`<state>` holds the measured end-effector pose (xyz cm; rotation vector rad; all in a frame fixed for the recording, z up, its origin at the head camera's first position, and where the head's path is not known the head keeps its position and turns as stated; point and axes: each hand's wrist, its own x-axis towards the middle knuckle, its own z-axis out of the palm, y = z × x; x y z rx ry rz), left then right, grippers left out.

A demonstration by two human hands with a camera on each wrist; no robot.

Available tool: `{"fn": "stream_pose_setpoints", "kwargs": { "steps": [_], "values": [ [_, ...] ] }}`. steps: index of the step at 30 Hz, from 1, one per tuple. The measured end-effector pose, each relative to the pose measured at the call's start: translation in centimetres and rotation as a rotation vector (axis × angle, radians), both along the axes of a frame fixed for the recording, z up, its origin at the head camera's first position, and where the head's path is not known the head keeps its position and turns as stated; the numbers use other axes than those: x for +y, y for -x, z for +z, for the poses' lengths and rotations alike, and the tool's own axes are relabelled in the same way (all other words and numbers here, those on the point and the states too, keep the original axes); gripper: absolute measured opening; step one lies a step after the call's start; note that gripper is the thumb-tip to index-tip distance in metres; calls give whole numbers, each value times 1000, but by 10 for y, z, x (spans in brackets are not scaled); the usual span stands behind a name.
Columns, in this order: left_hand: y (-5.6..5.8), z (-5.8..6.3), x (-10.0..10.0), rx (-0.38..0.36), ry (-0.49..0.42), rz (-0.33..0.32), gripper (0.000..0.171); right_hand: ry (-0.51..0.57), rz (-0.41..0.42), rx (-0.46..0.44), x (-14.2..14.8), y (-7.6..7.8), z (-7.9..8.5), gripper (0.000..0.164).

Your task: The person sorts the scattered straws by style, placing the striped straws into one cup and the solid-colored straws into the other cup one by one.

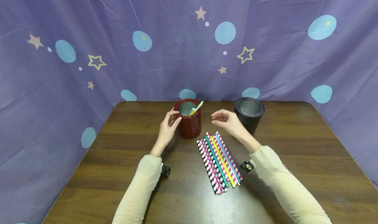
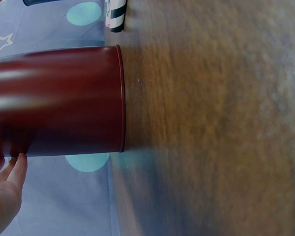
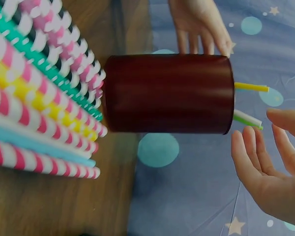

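Currently | left hand (image 1: 167,127) cups red canister (image 1: 190,127), its inside (image 1: 183,107) visible (head view alone) | right hand (image 1: 231,121) empty, loosely parted

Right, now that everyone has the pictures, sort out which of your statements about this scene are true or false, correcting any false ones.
1. The left hand touches the red canister. True.
2. The right hand grips a straw. False: the right hand holds nothing.
3. Patterned straws lie on the table. True.
4. The black canister lies on its side. False: the black canister stands upright.
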<state>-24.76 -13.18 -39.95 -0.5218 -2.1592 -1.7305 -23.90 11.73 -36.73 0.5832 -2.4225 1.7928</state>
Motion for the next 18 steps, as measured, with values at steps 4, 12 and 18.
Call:
{"fn": "stream_pose_setpoints", "kwargs": {
  "steps": [4, 12, 18],
  "values": [
    [1, 0, 0, 0, 2, 5, 30, -75, 29, 21, 7, -2, -5, 21],
    [1, 0, 0, -7, -10, 3, 30, -183, 74, -4, 14, -11, -10, 22],
    [0, 0, 0, -8, -10, 5, 31, -205, 117, -21, 14, -28, 1, 19]
  ]
}}
